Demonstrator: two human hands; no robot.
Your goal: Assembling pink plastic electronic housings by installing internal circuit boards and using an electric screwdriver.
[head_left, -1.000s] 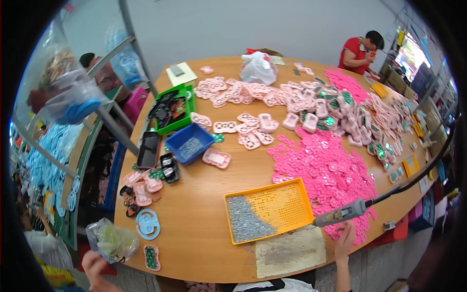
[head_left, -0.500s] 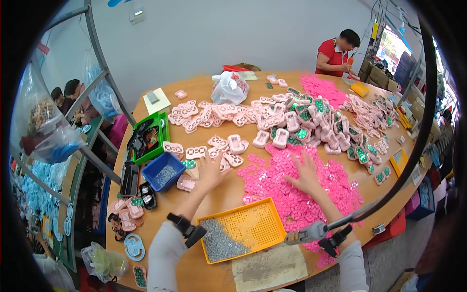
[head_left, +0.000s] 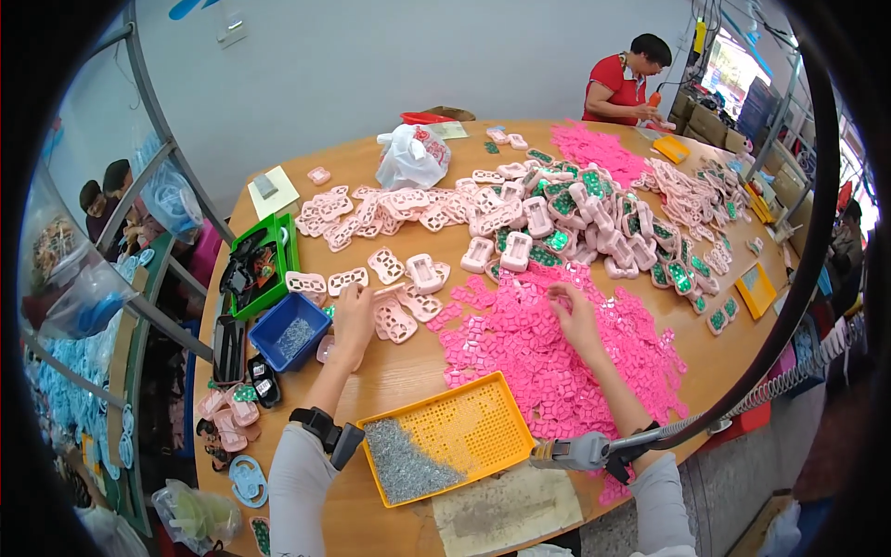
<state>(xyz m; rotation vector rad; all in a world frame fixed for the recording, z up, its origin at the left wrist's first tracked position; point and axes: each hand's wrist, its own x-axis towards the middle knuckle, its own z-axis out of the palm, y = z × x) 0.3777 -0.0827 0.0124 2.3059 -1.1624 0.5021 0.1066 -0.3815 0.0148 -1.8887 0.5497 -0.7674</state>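
My left hand (head_left: 353, 325) is over the near-left of the table, fingers drawn together beside a thin pale pink edge; what they hold, if anything, I cannot make out. Around it lie flat pale pink panels with cut-outs (head_left: 394, 321) and a pale pink shell (head_left: 424, 275). My right hand (head_left: 577, 320) hovers at the wide pile of small bright pink pieces (head_left: 506, 339), its fingers curled with the thumb apart. Between my forearms sits a yellow perforated tray (head_left: 483, 422), with small silvery parts (head_left: 408, 459) in its left part.
A blue bin (head_left: 290, 332) and a green crate (head_left: 290, 269) with black parts stand left. Pale pink shells with green boards (head_left: 557, 218) heap beyond my hands, beside a white plastic bag (head_left: 411, 158). A black hose (head_left: 789, 306) arcs at right. A person in red (head_left: 614, 88) works at far right.
My left hand has gone from spread fingers to fingers drawn together. My right hand's fingers have curled in over the bright pink pile. The whole view has shifted slightly.
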